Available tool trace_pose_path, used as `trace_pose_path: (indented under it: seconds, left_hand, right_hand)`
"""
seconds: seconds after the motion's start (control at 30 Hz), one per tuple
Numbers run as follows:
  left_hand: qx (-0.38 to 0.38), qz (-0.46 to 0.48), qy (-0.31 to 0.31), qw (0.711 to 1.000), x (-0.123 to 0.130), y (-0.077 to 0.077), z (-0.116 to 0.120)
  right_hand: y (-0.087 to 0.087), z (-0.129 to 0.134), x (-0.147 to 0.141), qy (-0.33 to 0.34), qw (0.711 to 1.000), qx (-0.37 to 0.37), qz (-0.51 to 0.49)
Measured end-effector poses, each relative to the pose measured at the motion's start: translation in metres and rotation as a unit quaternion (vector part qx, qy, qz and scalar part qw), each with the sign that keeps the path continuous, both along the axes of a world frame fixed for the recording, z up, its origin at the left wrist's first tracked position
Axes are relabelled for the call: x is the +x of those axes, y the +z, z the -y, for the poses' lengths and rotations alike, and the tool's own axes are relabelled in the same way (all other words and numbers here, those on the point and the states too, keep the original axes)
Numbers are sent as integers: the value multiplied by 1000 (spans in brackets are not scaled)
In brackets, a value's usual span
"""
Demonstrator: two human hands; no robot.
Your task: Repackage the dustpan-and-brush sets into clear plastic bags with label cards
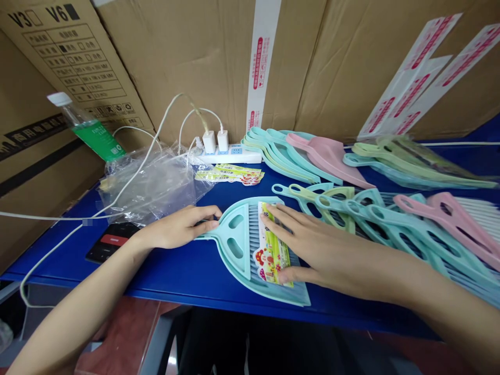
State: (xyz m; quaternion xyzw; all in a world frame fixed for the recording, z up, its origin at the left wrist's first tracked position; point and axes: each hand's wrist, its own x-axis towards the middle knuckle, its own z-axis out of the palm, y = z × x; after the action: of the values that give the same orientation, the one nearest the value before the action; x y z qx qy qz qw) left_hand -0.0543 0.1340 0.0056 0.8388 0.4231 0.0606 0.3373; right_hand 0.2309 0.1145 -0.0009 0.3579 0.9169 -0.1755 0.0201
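Brown cartons (187, 62) wall off the back of a blue desk (78, 260). The one at left shows "V3" and "V6" above a printed grid, plus white Chinese characters on a dark band, and a white strip of tape (261, 57) with red print runs down the middle carton. Stacked dustpans (429, 234) in teal, pink and pale green crowd the desk's right side, with more (289, 151) along the back.

A teal dustpan (238, 271) lies flat at the front edge, bristle-ridged face up. The right hand (324, 250) spreads open, its grip pressing a yellow-green label card (271, 250) onto the pan. The left hand (179, 227) curls against the pan's handle end (whether that grip is truly closed, I can't tell from here).

Farther left sit a crumpled plastic bag (150, 182), a bottle with a green label (88, 127), a white power strip (230, 154) with two chargers (216, 140), and a small pile of matching cards (230, 174).
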Motion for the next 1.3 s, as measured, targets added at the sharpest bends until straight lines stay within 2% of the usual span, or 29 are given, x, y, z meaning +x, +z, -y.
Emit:
trace_pose_path:
  seconds: [0.47,0.7,0.9,1.13,1.3]
  left_hand:
    - [-5,0,1,1000,-1,0,0]
    - [-12,-1,0,1000,1,1,-1]
    - [-15,-1,-1,1000,1,0,-2]
    - [-25,13,-3,1000,-1,-1,-3]
    - [-49,44,-1,998,-2,-3,-6]
  right_hand:
    - [1,-1,1,7,999,16,28]
    - [-3,-3,3,14,999,29,-8]
    - [3,-2,2,-3,1000,14,6]
    - [6,-5,8,-21,999,45,-1]
    - [9,-12,9,-87,992,93,-13]
